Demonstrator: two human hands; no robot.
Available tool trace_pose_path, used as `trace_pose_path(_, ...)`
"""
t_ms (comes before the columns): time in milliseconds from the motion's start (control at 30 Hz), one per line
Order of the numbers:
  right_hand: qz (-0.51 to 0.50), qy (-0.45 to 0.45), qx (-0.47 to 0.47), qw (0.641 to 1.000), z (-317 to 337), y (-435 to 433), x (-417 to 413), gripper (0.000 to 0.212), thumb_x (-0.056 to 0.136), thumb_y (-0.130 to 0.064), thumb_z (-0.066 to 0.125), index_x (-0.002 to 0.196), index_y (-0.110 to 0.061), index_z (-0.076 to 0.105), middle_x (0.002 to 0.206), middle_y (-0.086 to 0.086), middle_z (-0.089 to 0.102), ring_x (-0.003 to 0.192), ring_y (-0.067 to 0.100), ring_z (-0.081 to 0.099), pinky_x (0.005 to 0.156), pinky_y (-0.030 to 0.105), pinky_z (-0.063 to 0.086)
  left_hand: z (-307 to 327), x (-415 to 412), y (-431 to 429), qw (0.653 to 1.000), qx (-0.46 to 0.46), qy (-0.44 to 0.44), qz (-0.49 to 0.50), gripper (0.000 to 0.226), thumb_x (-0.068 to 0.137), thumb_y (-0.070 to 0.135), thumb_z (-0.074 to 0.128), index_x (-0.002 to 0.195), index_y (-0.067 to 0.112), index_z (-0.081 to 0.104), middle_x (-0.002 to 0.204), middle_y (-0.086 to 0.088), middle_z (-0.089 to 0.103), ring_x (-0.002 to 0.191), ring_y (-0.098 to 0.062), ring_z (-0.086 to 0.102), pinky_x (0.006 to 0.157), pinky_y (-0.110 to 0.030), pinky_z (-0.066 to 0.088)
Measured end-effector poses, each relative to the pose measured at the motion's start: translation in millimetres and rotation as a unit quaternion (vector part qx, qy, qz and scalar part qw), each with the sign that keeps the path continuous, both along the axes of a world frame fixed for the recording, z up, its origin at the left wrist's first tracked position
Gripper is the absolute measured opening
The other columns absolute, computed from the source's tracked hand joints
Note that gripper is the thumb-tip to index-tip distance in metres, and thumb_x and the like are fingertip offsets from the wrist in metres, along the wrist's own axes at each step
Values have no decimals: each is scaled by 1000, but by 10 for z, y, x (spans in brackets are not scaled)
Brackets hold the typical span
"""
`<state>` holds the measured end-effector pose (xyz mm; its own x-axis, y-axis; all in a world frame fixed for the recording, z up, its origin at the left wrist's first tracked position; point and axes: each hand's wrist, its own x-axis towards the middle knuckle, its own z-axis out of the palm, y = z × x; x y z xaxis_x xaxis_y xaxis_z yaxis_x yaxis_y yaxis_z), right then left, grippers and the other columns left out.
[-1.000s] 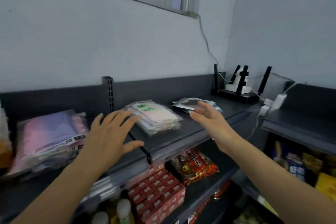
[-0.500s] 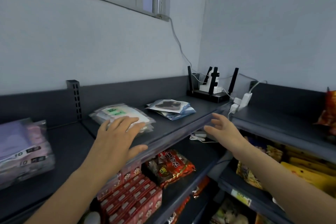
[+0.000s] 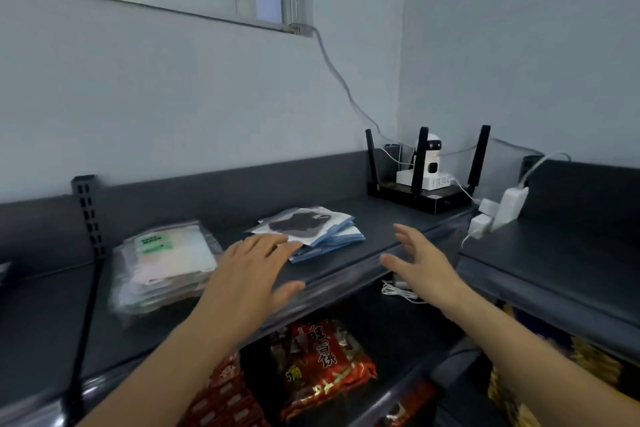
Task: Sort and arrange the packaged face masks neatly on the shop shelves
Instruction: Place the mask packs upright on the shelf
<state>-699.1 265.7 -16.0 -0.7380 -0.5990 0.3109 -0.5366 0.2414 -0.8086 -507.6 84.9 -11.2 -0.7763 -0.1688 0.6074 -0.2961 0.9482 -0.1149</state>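
Head view: red snack packets [image 3: 322, 362] sit on the lower tier, nearest. Above them, the left hand [image 3: 247, 269] is palm down with fingers straight and spread, over the front of the dark top shelf [image 3: 384, 236]. Its fingertips overlap the near corner of the black-mask stack [image 3: 311, 227]; contact cannot be told. The right hand [image 3: 420, 262] has fingers spread and holds nothing, over the shelf's front edge, right of that stack. The green-labelled mask stack [image 3: 166, 262] lies left of the left hand, apart from the other stack. A router [image 3: 426, 198] and white camera [image 3: 433, 166] stand in the far corner.
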Motion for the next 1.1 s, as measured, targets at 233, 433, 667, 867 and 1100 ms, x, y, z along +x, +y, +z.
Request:
trace_pose_path(233,43,43,41,997,-151,26,-705,65,87,-29,64,144,-24,31,147,-4,37,136,11,32,108,28,30,-21,-901,1,994,49,-35,89,69,88,55,49,145,26,26,147,5,35,134,-17,32,110,-34,31)
trace_pose_path(433,53,38,30,997,-197,-107,-1038,65,85,-29,66,142,-28,35,144,-7,41,134,11,35,106,28,32,19,-1434,-196,968,77,-137,196,80,87,56,50,149,24,9,155,-3,20,139,-30,22,111,-46,28)
trace_pose_path(667,72,54,29,995,-168,-430,-1235,64,85,-31,65,141,-29,35,144,-11,40,134,7,34,109,27,29,162,-1864,-680,907,239,-270,216,111,68,72,61,149,24,3,154,-10,23,134,-32,34,107,-46,34)
trace_pose_path(867,73,62,44,994,-28,-796,-1403,61,85,-30,66,140,-29,38,141,-6,44,130,7,39,103,22,30,266,-1909,-930,888,253,-343,172,97,76,74,51,150,24,11,147,-6,36,126,-25,42,103,-36,37)
trace_pose_path(1100,96,34,97,990,-120,-1211,-1370,71,84,-41,64,144,-29,28,148,-3,36,134,14,35,106,28,33,348,-1912,-1170,887,303,-317,141,77,84,68,42,148,33,19,148,-3,34,129,-24,39,105,-34,33)
